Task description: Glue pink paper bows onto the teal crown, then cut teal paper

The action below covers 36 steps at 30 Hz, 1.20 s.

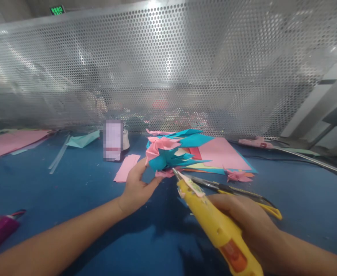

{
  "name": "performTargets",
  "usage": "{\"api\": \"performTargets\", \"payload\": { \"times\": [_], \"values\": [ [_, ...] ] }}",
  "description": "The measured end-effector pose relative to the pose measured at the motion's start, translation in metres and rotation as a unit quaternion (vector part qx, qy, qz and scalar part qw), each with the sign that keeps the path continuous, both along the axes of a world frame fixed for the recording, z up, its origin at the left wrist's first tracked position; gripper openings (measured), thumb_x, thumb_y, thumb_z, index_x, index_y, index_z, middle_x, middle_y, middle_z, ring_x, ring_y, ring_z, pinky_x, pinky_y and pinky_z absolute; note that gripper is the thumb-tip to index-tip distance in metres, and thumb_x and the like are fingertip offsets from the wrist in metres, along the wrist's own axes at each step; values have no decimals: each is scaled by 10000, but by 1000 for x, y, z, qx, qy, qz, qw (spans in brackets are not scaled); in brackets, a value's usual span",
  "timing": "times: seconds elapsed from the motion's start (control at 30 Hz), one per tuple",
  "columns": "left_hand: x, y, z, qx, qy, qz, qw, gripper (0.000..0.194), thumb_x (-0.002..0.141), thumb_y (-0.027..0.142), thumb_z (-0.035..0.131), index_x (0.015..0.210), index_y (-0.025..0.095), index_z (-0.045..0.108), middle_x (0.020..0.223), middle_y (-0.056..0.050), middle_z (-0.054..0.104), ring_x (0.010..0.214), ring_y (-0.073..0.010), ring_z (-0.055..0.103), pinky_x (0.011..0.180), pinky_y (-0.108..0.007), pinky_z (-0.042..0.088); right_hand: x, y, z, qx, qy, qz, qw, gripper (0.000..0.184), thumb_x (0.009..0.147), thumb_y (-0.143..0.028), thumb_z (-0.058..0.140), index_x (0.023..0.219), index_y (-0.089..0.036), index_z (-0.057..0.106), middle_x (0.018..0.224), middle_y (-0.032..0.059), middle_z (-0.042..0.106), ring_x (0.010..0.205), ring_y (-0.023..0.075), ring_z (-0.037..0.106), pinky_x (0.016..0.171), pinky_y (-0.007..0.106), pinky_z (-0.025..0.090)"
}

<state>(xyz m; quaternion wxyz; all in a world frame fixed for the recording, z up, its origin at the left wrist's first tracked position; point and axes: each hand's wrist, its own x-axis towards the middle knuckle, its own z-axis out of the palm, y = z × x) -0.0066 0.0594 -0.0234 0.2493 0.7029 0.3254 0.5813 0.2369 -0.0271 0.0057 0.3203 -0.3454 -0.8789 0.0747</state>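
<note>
My left hand (138, 188) is closed on a folded paper flower (168, 157) made of pink and blue pieces, held above the blue table. In my right hand (243, 214) is a yellow hot glue gun (214, 214), gripped from the right side. Its metal nozzle points up and left and is at or very near the lower blue petals; whether it touches I cannot tell. Some pink-and-white scrap clings to the gun near the nozzle. Scissors with yellow handles (274, 211) and a black utility knife (231, 188) lie partly behind the gun.
Behind the flower lie pink sheets (223, 153) and a small pink folded piece (238, 175). Pink strips (126, 168), a phone (113, 140), clear glue sticks (59, 153) and a mint paper (83, 139) are left. A purple box (0, 232) sits near left; a perforated metal panel (168, 69) rises behind.
</note>
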Motion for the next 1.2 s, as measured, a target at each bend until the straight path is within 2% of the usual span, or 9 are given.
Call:
{"api": "performTargets", "payload": {
  "times": [0.13,0.27,0.37,0.53,0.7,0.8,0.93,1.07,1.2],
  "values": [
    [2,5,0,-12,-50,-10,999,247,722,192,715,944,218,609,931,-24,654,916,-176,592,888,-306,452,-1,3,-4,26,-51,-20,998,412,685,-265,678,1046,-245,480,748,-38,661,568,125,596,523,212,388],
    [4,10,4,-33,-109,-25,993,342,701,203,736,1005,216,580,1031,-31,654,986,-182,608,936,-334,456,-4,3,-6,7,-100,-22,995,448,590,-275,746,969,-235,511,699,-43,625,541,129,545,498,232,344],
    [6,11,10,-47,-159,-34,986,356,704,196,738,1022,225,581,1084,-30,655,1021,-178,615,954,-336,457,-6,5,-3,-33,-158,-42,986,372,615,-200,644,964,-220,515,712,-18,621,574,154,545,516,252,340],
    [8,14,16,-84,-240,-27,967,343,681,193,759,982,238,602,1023,3,679,981,-153,631,897,-287,481,-9,10,6,-119,-229,-61,964,308,664,-179,512,970,-209,507,733,14,605,638,193,552,562,286,346],
    [6,16,16,-152,-296,-24,943,381,653,195,782,987,232,603,972,24,679,882,-107,625,828,-230,478,-10,7,10,-175,-234,-60,954,264,687,-213,511,951,-205,491,775,26,594,685,199,559,598,299,367],
    [6,16,17,-180,-313,-22,932,368,641,200,791,957,225,604,914,37,673,803,-89,612,773,-213,480,-11,6,11,-183,-235,-56,953,248,688,-221,518,935,-205,489,785,29,590,694,200,555,605,303,370],
    [8,14,20,-199,-327,-37,923,301,635,203,796,869,217,608,874,44,665,818,-92,609,744,-194,480,-11,5,12,-185,-234,-49,953,247,686,-216,523,931,-209,494,794,29,588,703,198,554,617,304,382],
    [10,10,23,-222,-342,-55,912,293,612,205,813,828,210,615,776,48,653,824,-103,618,764,-196,485,-13,-1,18,-194,-229,-22,954,242,651,-196,546,891,-215,520,830,29,595,721,188,552,638,297,405],
    [13,4,23,-251,-342,-69,903,320,606,199,819,859,205,624,721,60,636,710,-76,604,687,-173,491,-12,-3,27,-199,-238,20,951,276,624,-204,622,893,-225,567,845,23,605,751,192,557,646,292,429]
  ]
}}
